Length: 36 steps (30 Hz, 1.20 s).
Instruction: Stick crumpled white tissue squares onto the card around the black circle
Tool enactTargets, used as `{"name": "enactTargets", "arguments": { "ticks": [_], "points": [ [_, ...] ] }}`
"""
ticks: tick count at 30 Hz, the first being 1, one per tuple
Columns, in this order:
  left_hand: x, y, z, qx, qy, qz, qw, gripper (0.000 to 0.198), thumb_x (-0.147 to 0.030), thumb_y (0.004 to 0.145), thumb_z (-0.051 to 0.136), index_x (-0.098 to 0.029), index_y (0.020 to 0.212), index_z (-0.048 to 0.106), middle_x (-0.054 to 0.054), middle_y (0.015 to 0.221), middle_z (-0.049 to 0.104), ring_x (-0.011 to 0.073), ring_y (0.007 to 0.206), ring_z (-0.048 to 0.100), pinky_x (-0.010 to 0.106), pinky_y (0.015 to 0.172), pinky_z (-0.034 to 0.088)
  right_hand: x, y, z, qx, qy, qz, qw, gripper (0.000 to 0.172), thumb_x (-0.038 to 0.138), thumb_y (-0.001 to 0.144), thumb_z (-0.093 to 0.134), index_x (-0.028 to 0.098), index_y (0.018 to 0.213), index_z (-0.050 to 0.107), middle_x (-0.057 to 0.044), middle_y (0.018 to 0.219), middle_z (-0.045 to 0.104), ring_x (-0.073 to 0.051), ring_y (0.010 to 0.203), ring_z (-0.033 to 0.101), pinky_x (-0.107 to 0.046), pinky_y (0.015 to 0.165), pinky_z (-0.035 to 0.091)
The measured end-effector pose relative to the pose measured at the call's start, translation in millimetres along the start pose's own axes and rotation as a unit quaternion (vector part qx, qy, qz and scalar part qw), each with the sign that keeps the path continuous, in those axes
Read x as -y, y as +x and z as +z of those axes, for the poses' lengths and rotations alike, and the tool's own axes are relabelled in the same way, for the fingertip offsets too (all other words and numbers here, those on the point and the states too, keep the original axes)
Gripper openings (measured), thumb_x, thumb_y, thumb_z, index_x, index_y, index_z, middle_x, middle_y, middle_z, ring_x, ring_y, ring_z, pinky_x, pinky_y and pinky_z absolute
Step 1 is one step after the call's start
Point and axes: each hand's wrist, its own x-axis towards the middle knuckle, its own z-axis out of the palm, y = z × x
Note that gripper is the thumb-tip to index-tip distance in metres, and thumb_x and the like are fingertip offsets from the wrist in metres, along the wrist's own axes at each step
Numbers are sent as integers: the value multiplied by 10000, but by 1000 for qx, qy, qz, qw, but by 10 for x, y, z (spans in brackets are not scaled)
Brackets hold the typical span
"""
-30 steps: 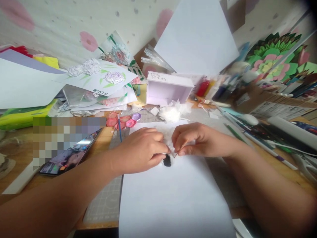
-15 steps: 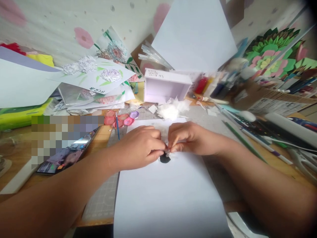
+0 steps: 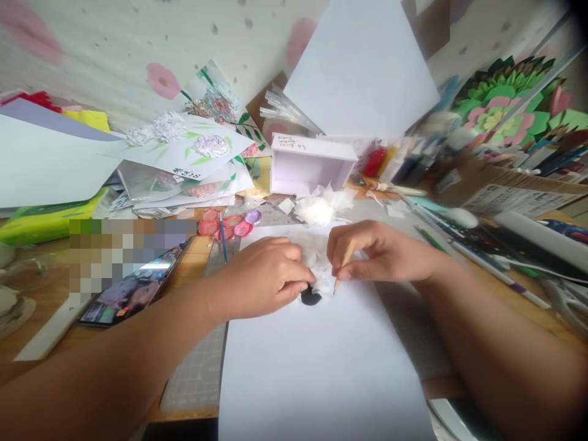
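Note:
A large white sheet of paper (image 3: 321, 367) lies before me, with a small rounded black piece (image 3: 311, 298) on it. Soft white crumpled tissue (image 3: 321, 263) surrounds the upper side of the black piece. My left hand (image 3: 271, 272) rests on the sheet, thumb and forefinger closed together at the black piece's upper edge; what they pinch, if anything, is hidden. In my right hand (image 3: 367, 251) is a slim wooden stick (image 3: 345, 254), gripped like a pen. Its pointed tip aims down at the sheet, just right of the tissue.
Behind the sheet are a tissue heap (image 3: 316, 209) and a white box (image 3: 312, 168). A paint palette (image 3: 225, 225) with a blue brush stands left, near a phone (image 3: 138, 282). Pens, a green pencil (image 3: 432, 239) and scissors (image 3: 569, 300) lie right, beside a cardboard box (image 3: 509, 187).
My right hand has moved right, away from the left fingers and the black piece, and the stick's tip now shows. My left hand stays at the black piece. The view shifted slightly.

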Motion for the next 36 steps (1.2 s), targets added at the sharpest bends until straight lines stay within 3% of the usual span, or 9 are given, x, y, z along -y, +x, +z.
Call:
{"name": "enactTargets", "arguments": {
  "ticks": [4, 9, 15, 19, 22, 24, 28, 32, 36],
  "points": [
    [8, -1, -10, -3, 2, -6, 1000, 220, -176, 826, 488, -260, 873, 685, 3, 710, 529, 143, 719, 496, 265, 662, 360, 3, 15, 22, 50, -8, 14, 999, 64, 139, 794, 630, 101, 743, 636, -62, 772, 634, -124, 734, 587, -246, 683, 470],
    [-17, -25, -82, -65, -71, 28, 995, 215, -137, 822, 476, -205, 854, 678, 6, 700, 544, 119, 687, 493, 254, 681, 367, -49, 31, 27, -18, -28, 18, 999, 69, 162, 799, 629, 106, 757, 626, -58, 784, 635, -119, 715, 585, -245, 676, 466],
    [-104, -7, -89, 47, -8, 71, 996, 203, -258, 810, 533, -270, 965, 663, 14, 724, 564, 161, 718, 478, 314, 696, 343, -60, 30, 30, -38, -20, 21, 999, 85, 162, 791, 632, 110, 726, 616, -56, 764, 633, -125, 692, 577, -253, 654, 458],
    [-101, 9, -82, 54, 37, 47, 997, 244, -257, 838, 487, -300, 1029, 632, 18, 745, 551, 177, 749, 473, 326, 701, 336, -160, 8, -28, -192, 19, 7, 981, 93, 194, 791, 642, 140, 719, 616, -37, 761, 629, -128, 704, 576, -262, 669, 456],
    [-89, -2, -89, 50, 40, 21, 998, 255, -221, 835, 475, -306, 1017, 633, 19, 746, 539, 173, 750, 479, 328, 719, 340, -329, 0, -111, -363, 24, 6, 931, 136, 261, 797, 643, 164, 705, 612, -27, 750, 636, -143, 717, 590, -277, 679, 465],
    [-86, -12, -87, 49, 42, 10, 998, 245, -215, 830, 478, -309, 987, 642, 18, 745, 539, 174, 754, 483, 330, 724, 340, -440, 5, -151, -413, -14, 31, 910, 169, 303, 790, 647, 165, 699, 610, -32, 742, 640, -152, 711, 595, -285, 677, 472],
    [-81, -22, -68, 30, 44, 12, 999, 243, -209, 820, 488, -311, 973, 647, 15, 737, 542, 175, 756, 488, 327, 709, 334, -547, 43, -123, -365, -107, 72, 922, 192, 328, 811, 610, 162, 717, 591, -50, 789, 650, -162, 744, 601, -294, 705, 471],
    [-71, -24, -51, 13, 44, 13, 999, 222, -210, 812, 498, -305, 932, 659, 13, 721, 539, 170, 741, 491, 320, 693, 331, -543, 102, -35, -287, -175, 49, 940, 144, 252, 841, 560, 165, 725, 568, -58, 846, 653, -162, 790, 604, -293, 740, 456],
    [-68, -27, -40, 0, 48, 16, 999, 208, -210, 813, 502, -303, 904, 664, 10, 701, 530, 167, 728, 496, 315, 699, 334, -548, 133, -23, -263, -246, 42, 932, 103, 210, 850, 535, 171, 777, 595, -56, 859, 656, -160, 790, 602, -287, 727, 451]
  ]
}}
